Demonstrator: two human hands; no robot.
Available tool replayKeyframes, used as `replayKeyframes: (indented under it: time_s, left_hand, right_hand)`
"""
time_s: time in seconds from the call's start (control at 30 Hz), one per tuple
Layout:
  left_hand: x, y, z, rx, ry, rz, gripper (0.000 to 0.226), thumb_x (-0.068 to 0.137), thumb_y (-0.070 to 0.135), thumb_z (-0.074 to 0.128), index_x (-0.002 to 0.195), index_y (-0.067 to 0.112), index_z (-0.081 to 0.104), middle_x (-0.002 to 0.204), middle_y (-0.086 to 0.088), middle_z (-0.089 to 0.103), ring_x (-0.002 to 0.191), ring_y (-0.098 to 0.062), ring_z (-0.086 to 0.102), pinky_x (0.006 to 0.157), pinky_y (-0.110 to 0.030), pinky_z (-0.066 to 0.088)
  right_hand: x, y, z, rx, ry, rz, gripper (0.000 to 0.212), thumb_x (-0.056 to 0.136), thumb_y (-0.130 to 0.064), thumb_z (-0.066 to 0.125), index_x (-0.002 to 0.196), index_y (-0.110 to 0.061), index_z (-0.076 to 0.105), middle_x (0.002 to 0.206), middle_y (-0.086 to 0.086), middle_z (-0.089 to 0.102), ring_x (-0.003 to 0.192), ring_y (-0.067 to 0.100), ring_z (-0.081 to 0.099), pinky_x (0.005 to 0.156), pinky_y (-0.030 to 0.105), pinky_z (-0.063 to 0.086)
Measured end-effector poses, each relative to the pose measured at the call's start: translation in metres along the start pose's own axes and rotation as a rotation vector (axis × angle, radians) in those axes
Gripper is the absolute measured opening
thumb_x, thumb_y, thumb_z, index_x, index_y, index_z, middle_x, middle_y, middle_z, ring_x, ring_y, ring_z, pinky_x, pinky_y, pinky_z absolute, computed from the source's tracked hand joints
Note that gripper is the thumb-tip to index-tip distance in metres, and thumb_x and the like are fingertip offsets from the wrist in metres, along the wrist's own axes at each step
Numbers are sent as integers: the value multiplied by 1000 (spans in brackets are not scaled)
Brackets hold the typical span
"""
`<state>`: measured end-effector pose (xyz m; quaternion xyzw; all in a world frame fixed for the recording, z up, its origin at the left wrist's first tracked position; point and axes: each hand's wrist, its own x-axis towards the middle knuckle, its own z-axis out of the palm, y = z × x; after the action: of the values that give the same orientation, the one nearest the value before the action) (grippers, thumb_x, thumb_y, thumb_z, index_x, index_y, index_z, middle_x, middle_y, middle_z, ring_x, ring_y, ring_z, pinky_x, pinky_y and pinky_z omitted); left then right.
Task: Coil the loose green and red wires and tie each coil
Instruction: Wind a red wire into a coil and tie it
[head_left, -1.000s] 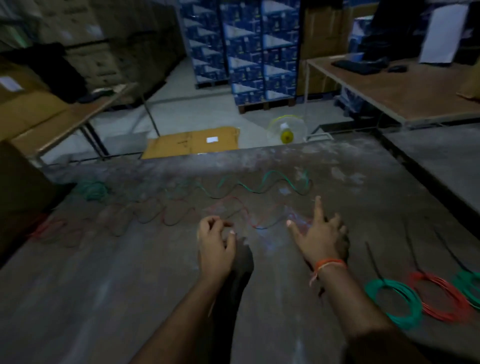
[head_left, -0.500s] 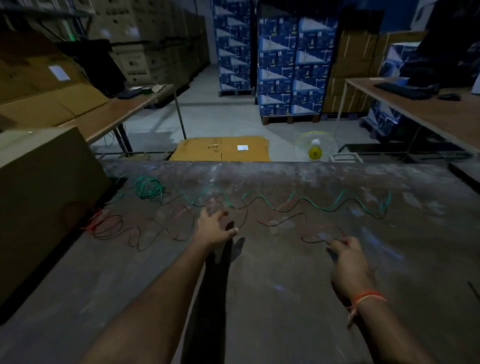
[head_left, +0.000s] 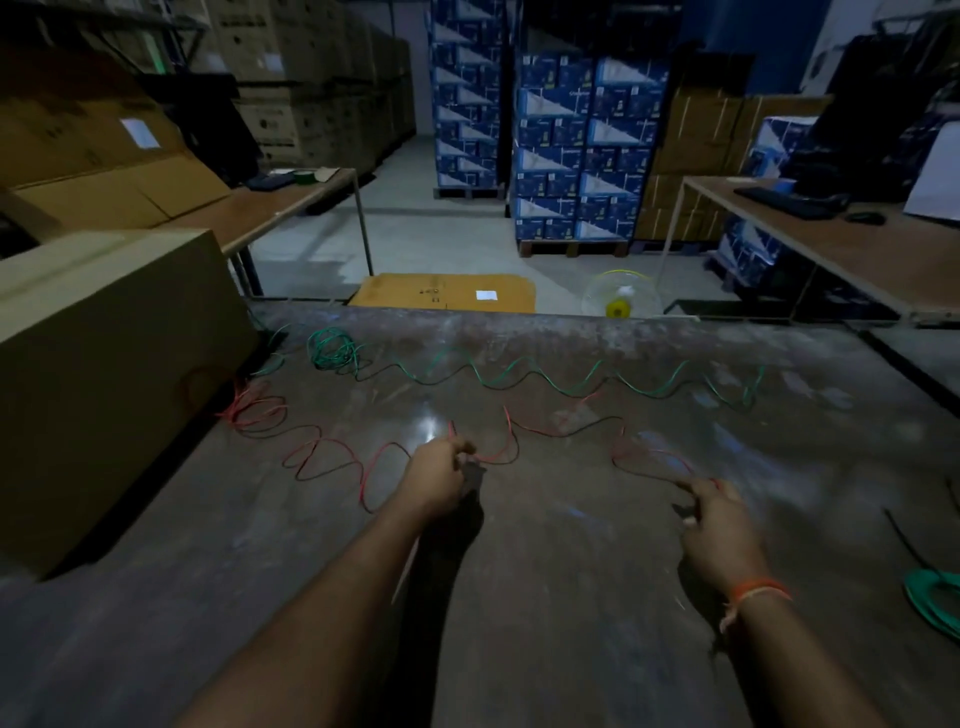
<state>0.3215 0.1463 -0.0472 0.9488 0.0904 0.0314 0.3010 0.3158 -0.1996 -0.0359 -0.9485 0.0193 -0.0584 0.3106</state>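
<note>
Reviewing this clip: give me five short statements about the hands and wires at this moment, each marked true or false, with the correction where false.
1. The left hand pinches the red wire. True.
2. The right hand holds the green wire. False: it pinches the end of the red wire; the green wire lies untouched farther back on the table.
3. The red wire is already coiled and tied. False: it lies in loose waves across the table.
4. A finished green coil lies at the right edge of the view. True.
5. The cardboard box stands to the right of the wires. False: it stands at their left end.
</note>
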Motion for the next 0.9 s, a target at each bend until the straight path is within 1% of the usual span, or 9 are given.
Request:
replayKeyframes:
  time_s: [0.13,0.3,0.37,0.47,0.57,0.67,0.73,0.83,0.9]
  left_hand:
    - [-50,21,1,-63,57,2,51,81,11,42,122,22,70,119,-7,70,96,-21,72,86,-39,57]
    - [-133,62,2,-112,110,22,51,85,-6,43,122,19,68,101,-2,75,86,-10,72,75,-31,57]
    - [-168,79,1,-159,101,56,49,89,-7,42,122,19,66,108,-1,74,84,-7,72,69,-27,55]
    - [-209,98,-3,-256,51,114,47,93,-8,42,128,15,63,126,2,65,85,-2,73,82,-30,58]
    - [-234,112,-13,-293,41,159,44,95,-5,45,132,16,59,122,1,67,86,-6,73,78,-25,56]
    - [-247,111,-21,-121,123,91,42,95,8,52,134,23,55,116,0,68,92,-12,69,82,-31,55]
    - [-252,98,-26,27,183,-12,39,96,17,54,135,20,53,116,-7,67,92,-17,63,77,-29,50]
    - [-252,67,-33,157,271,-118,40,92,26,56,131,18,54,119,-10,66,101,-27,63,83,-37,52]
    - [-246,45,-37,134,304,-137,40,90,27,57,129,18,55,123,-9,60,105,-28,61,90,-40,52]
  right_hand:
    - [-32,20,-23,28,27,-27,54,78,18,56,127,-2,65,123,22,55,106,38,59,86,23,37]
    - [-80,58,-51,51,35,-55,57,76,18,59,128,-5,66,120,21,57,111,40,60,98,29,43]
    - [-98,68,-65,74,27,-63,56,79,18,59,129,-5,66,124,21,58,116,37,60,101,31,43]
    - [-123,76,-77,116,11,-85,56,80,17,57,130,-7,65,126,20,57,114,37,61,102,38,47]
    - [-138,72,-83,176,10,-95,57,79,16,54,129,-10,66,124,16,59,100,38,65,93,49,56]
    - [-147,64,-79,221,20,-102,59,75,18,51,125,-8,68,121,16,60,95,40,66,88,53,57]
    - [-150,57,-72,249,39,-100,59,74,18,51,123,-9,68,121,14,61,94,40,67,88,52,57]
    - [-152,47,-57,255,80,-101,56,74,20,53,120,-6,69,120,16,64,107,37,64,97,42,52]
    - [-151,40,-46,253,103,-122,55,72,23,54,119,-2,70,119,19,65,112,38,63,101,40,47]
